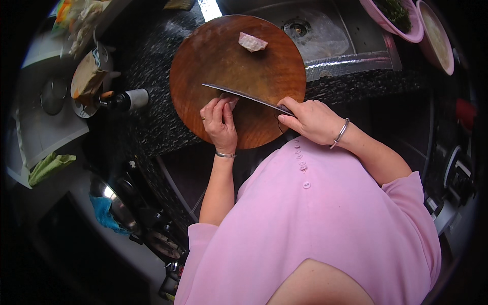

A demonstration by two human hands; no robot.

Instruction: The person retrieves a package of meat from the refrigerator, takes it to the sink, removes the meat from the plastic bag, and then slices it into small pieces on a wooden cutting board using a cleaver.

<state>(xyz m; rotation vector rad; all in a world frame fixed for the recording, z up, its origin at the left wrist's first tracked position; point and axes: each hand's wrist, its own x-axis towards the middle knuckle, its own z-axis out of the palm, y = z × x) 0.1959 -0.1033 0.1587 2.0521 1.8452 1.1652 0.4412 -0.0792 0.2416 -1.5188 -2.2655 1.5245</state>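
Note:
A large round wooden chopping board (213, 49) lies on the black speckled counter. My right hand (314, 119) grips the handle of a kitchen knife (244, 95), its long blade slanting up and left over the board. Just below the blade, my left hand (220, 118) pinches a small pale pink piece of what looks like meat (233, 102); the fingers hide most of it. Another chunk, pink and whitish, probably meat (252, 42), rests near the board's far edge, touched by neither hand.
Beyond the board at right is a sink (343, 23) with a drain and clear plastic. Farther right stand a pink basket (413, 32) of greens and a pink bowl (450, 57). A dark bottle (121, 102) lies left of the board. A metal wok (124, 211) with a blue cloth is lower left.

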